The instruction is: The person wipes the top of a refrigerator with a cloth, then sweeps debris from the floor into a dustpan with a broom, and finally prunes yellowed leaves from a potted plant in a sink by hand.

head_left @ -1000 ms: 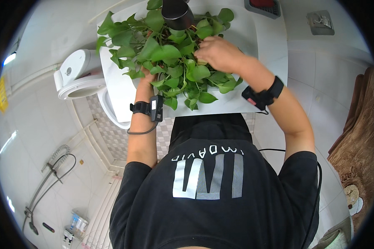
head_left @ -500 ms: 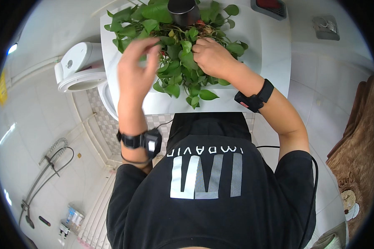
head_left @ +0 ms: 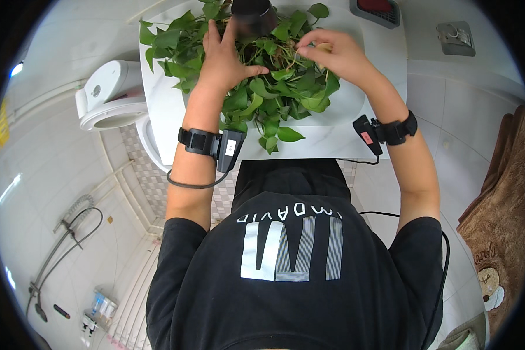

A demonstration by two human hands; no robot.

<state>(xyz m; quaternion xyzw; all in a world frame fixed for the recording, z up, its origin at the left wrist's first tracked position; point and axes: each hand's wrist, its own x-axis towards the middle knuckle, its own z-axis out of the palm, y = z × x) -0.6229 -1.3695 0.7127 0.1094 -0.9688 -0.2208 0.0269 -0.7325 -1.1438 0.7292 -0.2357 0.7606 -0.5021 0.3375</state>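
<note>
A leafy green trailing plant (head_left: 262, 108) spreads over the white basin (head_left: 353, 96) and its counter, with brownish, tangled stems (head_left: 283, 55) showing in its middle. My left hand (head_left: 221, 64) lies with fingers spread on the leaves at the plant's left side, its thumb reaching toward the middle. At the right side, my right hand (head_left: 341, 58) is closed in a pinch beside the stems. A small yellowish plant piece (head_left: 325, 46) shows between its curled fingers; its exact kind is unclear. A dark cylindrical object (head_left: 254, 17) stands at the plant's far side. Leaves hide the plant's base.
A grey tray with a dark red item (head_left: 376, 11) sits at the counter's far right corner. Left of the white counter (head_left: 332, 137) is a toilet (head_left: 114, 96). A shower hose (head_left: 70, 227) hangs at the left wall, a brown towel (head_left: 501, 216) at the right.
My left hand has come down and right onto the leaves, from blurred motion above them. The right hand has drawn back to the right from the plant's middle. Some leaves have shifted.
</note>
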